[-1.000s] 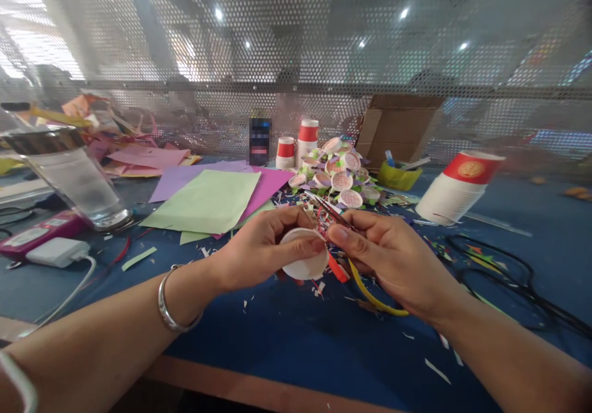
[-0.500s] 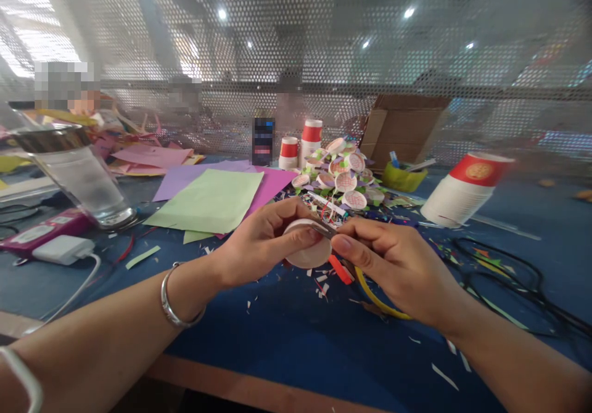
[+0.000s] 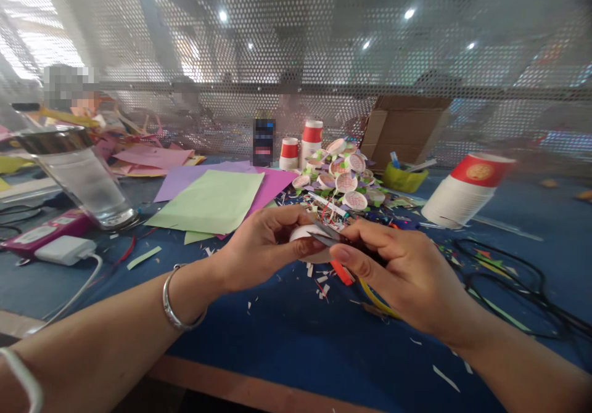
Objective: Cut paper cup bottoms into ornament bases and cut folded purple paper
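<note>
My left hand [image 3: 266, 246] is closed around a small white paper cup bottom [image 3: 305, 234], held just above the blue table [image 3: 287, 333]. My right hand [image 3: 398, 271] grips a pair of scissors [image 3: 329, 235] whose blades point left and touch the cup's rim. Yellow and red handle loops [image 3: 365, 286] hang below my right hand. A silver bangle [image 3: 173, 311] sits on my left wrist. Most of the cup is hidden behind my fingers.
A pile of cut cup discs [image 3: 340, 175] lies behind my hands, with green and purple paper sheets [image 3: 213, 200] to its left. A tipped stack of paper cups [image 3: 462, 191] lies at right, black cables [image 3: 509, 277] nearby, a glass [image 3: 81, 175] and charger [image 3: 65, 249] at left, a cardboard box [image 3: 402, 129] behind.
My left hand turned the cup so less of its white face shows. The scissor blades swung from pointing up to lying across the cup's rim. Both hands shifted slightly.
</note>
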Motion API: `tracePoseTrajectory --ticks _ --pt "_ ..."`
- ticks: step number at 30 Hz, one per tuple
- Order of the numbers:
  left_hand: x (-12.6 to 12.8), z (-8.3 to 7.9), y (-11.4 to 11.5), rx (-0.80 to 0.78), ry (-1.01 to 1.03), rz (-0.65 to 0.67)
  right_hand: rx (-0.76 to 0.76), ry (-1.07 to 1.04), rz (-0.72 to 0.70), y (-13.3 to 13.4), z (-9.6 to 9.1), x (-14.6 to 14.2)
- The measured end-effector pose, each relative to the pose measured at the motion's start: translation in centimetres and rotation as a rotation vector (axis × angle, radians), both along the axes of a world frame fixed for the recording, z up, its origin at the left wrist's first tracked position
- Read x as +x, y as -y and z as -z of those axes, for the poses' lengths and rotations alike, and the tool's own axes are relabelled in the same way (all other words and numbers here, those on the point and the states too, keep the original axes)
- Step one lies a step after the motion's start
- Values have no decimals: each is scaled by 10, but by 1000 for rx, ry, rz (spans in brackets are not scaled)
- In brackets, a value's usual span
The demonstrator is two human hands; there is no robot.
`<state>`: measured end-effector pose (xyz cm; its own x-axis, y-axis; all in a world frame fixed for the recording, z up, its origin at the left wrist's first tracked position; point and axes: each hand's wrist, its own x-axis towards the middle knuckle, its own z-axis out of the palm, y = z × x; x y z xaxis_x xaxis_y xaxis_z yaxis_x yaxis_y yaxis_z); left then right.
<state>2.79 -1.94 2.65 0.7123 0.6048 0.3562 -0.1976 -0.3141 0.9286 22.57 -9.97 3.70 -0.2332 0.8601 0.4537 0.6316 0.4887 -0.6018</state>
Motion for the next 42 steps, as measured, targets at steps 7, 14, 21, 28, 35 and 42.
tracePoseTrajectory --ticks 7,14,21,28,35,42 --pt "-2 -1 4 16 -21 -31 95 113 15 3 -2 0" --pt "-1 -3 5 -93 7 19 94 150 45 7 -3 0" --pt "1 -5 4 -153 63 65 94 155 47 7 -6 -3" --pt "1 -2 4 -103 76 35 93 153 55 6 -5 -2" --pt "2 -5 4 -162 42 43 84 203 73 7 -5 -2" --pt "3 -3 6 -256 43 65 159 215 76 4 0 -1"
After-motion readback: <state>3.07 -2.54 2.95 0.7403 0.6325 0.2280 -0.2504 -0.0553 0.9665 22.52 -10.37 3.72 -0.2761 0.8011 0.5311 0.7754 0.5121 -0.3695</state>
